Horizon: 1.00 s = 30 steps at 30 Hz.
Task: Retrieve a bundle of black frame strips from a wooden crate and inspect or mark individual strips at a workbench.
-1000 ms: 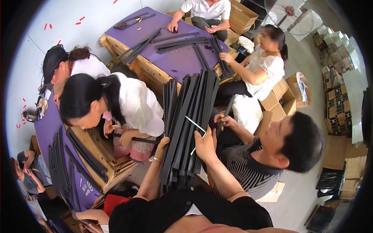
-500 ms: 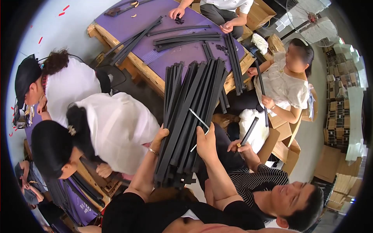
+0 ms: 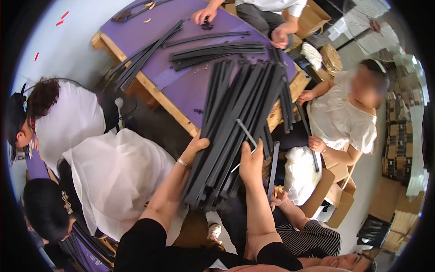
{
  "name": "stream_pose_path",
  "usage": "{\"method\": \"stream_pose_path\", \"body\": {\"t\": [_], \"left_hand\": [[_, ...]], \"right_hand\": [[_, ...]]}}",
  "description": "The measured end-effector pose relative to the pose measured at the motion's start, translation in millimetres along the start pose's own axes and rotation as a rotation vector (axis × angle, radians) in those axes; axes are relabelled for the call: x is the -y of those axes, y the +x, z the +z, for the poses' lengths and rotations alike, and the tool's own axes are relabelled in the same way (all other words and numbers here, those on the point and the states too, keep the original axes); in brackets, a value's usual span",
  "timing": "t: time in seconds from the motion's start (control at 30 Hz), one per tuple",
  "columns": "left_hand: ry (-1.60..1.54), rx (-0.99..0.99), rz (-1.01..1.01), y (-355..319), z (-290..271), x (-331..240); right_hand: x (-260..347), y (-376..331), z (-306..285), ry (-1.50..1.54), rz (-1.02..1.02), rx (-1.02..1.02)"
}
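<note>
A thick bundle of long black bars [image 3: 235, 113] slants across the middle, carried between my two hands. My left hand [image 3: 198, 146] is closed round the bundle's left side, a bracelet at its wrist. On the other side, my right hand [image 3: 251, 163] presses against the bars with its fingers largely hidden behind them. A thin silver bent rod [image 3: 246, 130] lies across the bundle at my right thumb. The bundle's far end overlaps the near edge of the purple-topped table [image 3: 181, 102].
More black bars [image 3: 217, 52] lie on the table. A co-worker's hand [image 3: 204, 17] touches small black parts. Seated right, a person in white holds a bar [image 3: 307, 136]; a striped-sleeved person holds another bar [image 3: 273, 170] beside me. People in white [image 3: 118, 177] bend at left. Cardboard boxes [image 3: 340, 199] stand right.
The bundle and both my hands have shifted slightly, its far end now further over the table. The striped-sleeved person's bar has turned more upright. My view has swung, moving the surroundings.
</note>
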<state>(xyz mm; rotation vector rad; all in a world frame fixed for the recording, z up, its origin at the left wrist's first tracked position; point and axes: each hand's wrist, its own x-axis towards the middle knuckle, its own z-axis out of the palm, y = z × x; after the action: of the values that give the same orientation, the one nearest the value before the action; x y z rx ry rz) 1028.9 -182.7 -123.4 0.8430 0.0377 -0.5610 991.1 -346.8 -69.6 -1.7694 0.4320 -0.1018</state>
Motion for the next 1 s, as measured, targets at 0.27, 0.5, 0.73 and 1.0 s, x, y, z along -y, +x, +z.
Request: {"method": "stream_pose_path", "body": {"t": [0.27,0.5,0.73,1.0], "left_hand": [[0.080,0.010,-0.046,76,-44,33],[0.254,-0.109,-0.183,78,-42,28],[1.154,-0.230,-0.127,87,-2,17],[1.815,-0.294,-0.275,110,-14,12]], "right_hand": [[-73,59,13,-0.108,0.051,-0.051],[-70,64,9,-0.357,0.164,-0.015],[-60,79,-11,-0.640,0.315,0.025],[-66,80,-13,-0.786,0.225,0.013]]}}
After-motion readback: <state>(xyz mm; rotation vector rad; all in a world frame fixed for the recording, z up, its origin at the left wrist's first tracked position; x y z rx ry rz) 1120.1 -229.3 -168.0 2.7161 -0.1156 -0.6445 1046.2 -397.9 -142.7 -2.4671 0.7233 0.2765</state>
